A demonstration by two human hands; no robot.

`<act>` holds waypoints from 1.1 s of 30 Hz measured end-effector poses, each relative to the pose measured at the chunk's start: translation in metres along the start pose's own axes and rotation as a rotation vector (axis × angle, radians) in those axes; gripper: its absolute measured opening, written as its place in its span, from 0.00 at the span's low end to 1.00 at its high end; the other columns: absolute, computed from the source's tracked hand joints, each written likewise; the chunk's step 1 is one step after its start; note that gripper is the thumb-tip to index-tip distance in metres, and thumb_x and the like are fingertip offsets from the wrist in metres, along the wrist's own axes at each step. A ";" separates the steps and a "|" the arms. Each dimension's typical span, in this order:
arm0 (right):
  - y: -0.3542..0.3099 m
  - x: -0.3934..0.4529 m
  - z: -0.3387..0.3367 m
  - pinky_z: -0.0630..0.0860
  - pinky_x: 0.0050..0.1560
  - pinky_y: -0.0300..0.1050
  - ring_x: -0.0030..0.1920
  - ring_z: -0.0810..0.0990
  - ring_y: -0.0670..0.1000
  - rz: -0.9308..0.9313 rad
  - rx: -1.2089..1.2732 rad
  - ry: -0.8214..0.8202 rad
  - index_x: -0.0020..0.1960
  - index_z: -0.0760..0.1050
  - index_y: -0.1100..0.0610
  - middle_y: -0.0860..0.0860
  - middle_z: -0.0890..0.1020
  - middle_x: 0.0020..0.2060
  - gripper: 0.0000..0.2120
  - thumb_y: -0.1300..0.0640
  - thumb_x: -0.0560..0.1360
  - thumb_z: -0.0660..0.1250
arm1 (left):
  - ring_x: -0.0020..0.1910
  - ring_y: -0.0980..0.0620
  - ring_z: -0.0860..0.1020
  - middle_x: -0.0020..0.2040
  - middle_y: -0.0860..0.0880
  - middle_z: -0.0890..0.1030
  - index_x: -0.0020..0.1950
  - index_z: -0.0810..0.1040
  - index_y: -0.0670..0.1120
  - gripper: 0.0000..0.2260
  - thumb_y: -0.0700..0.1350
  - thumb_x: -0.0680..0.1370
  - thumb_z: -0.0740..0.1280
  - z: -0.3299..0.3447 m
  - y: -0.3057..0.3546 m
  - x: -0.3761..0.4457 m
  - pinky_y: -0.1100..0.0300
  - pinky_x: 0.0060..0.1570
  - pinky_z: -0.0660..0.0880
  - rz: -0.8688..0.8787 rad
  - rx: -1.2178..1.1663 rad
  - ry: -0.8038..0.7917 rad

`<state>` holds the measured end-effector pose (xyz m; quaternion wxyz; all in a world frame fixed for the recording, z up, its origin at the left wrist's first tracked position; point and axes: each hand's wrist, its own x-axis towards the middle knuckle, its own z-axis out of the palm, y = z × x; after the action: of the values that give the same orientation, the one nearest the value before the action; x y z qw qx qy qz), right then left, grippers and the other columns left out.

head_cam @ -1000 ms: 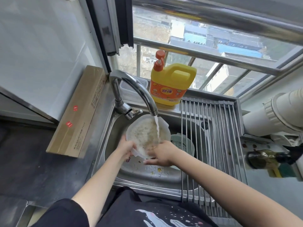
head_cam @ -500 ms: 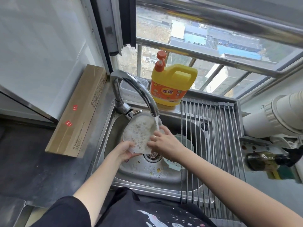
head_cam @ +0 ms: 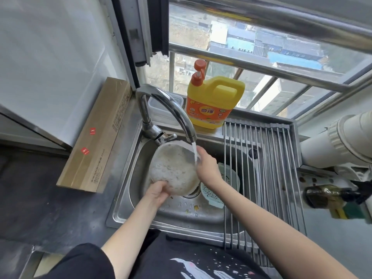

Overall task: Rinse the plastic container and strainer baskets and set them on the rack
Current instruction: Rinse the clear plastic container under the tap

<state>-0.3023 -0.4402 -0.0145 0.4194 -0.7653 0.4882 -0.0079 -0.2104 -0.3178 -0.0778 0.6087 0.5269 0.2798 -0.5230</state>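
Over the sink [head_cam: 124, 200], both hands hold a cloudy, residue-flecked plastic container [head_cam: 173, 168].

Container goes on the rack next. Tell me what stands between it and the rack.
Nothing visible does. The plastic container is held over the sink, and the rack bars to its right are bare; only the right hand holding it lies between.

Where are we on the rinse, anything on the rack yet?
Done: nothing; the rack holds nothing. In hand: left hand and right hand hold the plastic container, its surface speckled, under the running faucet. Left: the green strainer basket in the sink.
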 end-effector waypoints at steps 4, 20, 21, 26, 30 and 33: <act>-0.016 -0.006 0.009 0.77 0.49 0.56 0.49 0.78 0.60 -0.186 -0.212 0.082 0.73 0.62 0.44 0.54 0.73 0.61 0.34 0.70 0.73 0.54 | 0.64 0.40 0.74 0.62 0.39 0.76 0.72 0.66 0.38 0.22 0.26 0.79 0.52 0.002 0.001 -0.004 0.40 0.58 0.71 -0.033 0.001 0.057; 0.023 -0.003 -0.013 0.65 0.63 0.72 0.70 0.66 0.66 0.567 1.057 -0.372 0.71 0.66 0.43 0.55 0.70 0.68 0.46 0.78 0.62 0.46 | 0.31 0.57 0.72 0.39 0.52 0.81 0.71 0.71 0.52 0.20 0.40 0.80 0.60 -0.003 0.025 -0.031 0.70 0.28 0.67 0.880 0.867 0.188; 0.022 -0.002 -0.014 0.63 0.64 0.73 0.68 0.68 0.66 0.593 1.114 -0.384 0.70 0.67 0.45 0.58 0.71 0.67 0.43 0.76 0.61 0.47 | 0.27 0.55 0.68 0.31 0.52 0.77 0.71 0.70 0.52 0.19 0.42 0.80 0.60 -0.005 0.025 -0.034 0.67 0.23 0.64 0.922 0.899 0.227; 0.021 0.005 -0.012 0.71 0.57 0.71 0.61 0.71 0.69 0.744 1.076 -0.509 0.68 0.69 0.57 0.61 0.73 0.62 0.26 0.47 0.75 0.50 | 0.36 0.49 0.81 0.47 0.48 0.85 0.69 0.72 0.54 0.21 0.39 0.78 0.66 -0.022 0.027 -0.041 0.56 0.29 0.75 1.079 1.002 0.267; 0.023 0.013 0.012 0.77 0.49 0.56 0.52 0.77 0.61 0.799 0.678 -0.575 0.58 0.72 0.56 0.59 0.78 0.50 0.37 0.26 0.68 0.53 | 0.41 0.51 0.83 0.57 0.54 0.83 0.69 0.69 0.57 0.25 0.37 0.76 0.68 -0.021 0.023 -0.052 0.52 0.39 0.82 1.266 1.124 0.160; 0.031 0.019 0.032 0.77 0.53 0.55 0.47 0.81 0.59 0.861 0.790 -0.560 0.59 0.73 0.52 0.56 0.80 0.45 0.32 0.36 0.61 0.70 | 0.47 0.65 0.79 0.59 0.68 0.77 0.72 0.63 0.63 0.37 0.30 0.72 0.67 -0.015 0.029 -0.061 0.64 0.43 0.79 1.195 1.106 0.053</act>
<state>-0.3018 -0.4398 -0.0637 0.7464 -0.2623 0.5839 0.1818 -0.1982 -0.2856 -0.0175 0.4300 0.8238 -0.3330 -0.1598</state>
